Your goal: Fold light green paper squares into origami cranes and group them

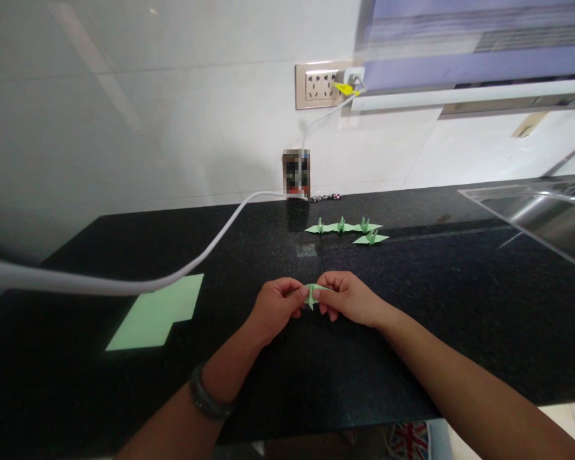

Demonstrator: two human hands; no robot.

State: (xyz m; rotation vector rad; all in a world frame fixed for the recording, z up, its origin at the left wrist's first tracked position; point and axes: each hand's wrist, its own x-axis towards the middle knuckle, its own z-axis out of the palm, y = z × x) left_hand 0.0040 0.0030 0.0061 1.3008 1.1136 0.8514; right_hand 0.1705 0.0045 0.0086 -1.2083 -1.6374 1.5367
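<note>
Between my two hands, above the black countertop (pixel 268 396), is a small green origami crane (pixel 311 295). My left hand (pixel 276 308) pinches its left side between thumb and fingers. On the other side, the thumb and fingers of my right hand (pixel 349 299) are closed on it, hiding part of that side. A narrow folded point of the paper sticks out downward between the thumbs. Farther back stand several finished green paper cranes (pixel 342 227), most in a row and one (pixel 371 238) just in front.
Pale green paper sheets (pixel 156 316) lie on the left. A white cable (pixel 211 252) runs from the wall socket (pixel 319 86) past a blurred-out upright object (pixel 296 174) and across the left foreground. At the right is a metal sink (pixel 551 214).
</note>
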